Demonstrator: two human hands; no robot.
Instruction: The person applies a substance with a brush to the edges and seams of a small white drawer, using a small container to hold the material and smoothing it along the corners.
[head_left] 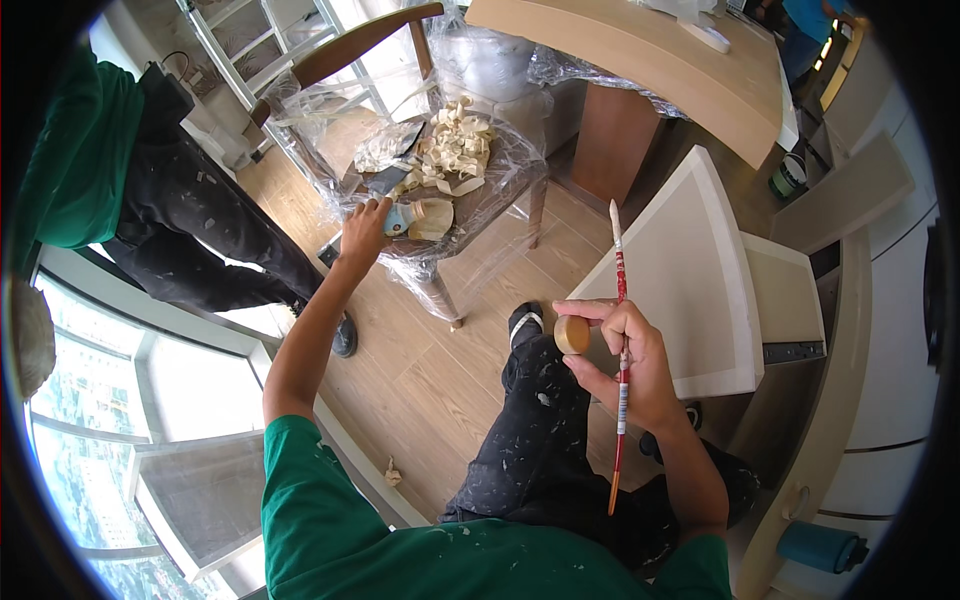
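Observation:
My right hand [635, 355] pinches a round, gold-coloured cap [573, 335] between thumb and fingers. A slim paintbrush [620, 265] with a red handle is also held in that hand, its pale bristles pointing up and away. On the far left, my left hand [364, 232] reaches to the plastic-covered chair seat. Its fingers close round a small container with a light-blue label [399, 219], tilted with its mouth toward the right. Beside that mouth lies a shallow, pale dish [434, 220]; what is in it is hard to make out.
Crumpled masking tape [458, 145] is heaped on the wooden chair [365, 45]. A co-worker in dark trousers [205, 215] stands at the left. Pale panels [680, 285] lean at the right, below a brown tabletop [630, 60]. A ladder [250, 55] stands behind.

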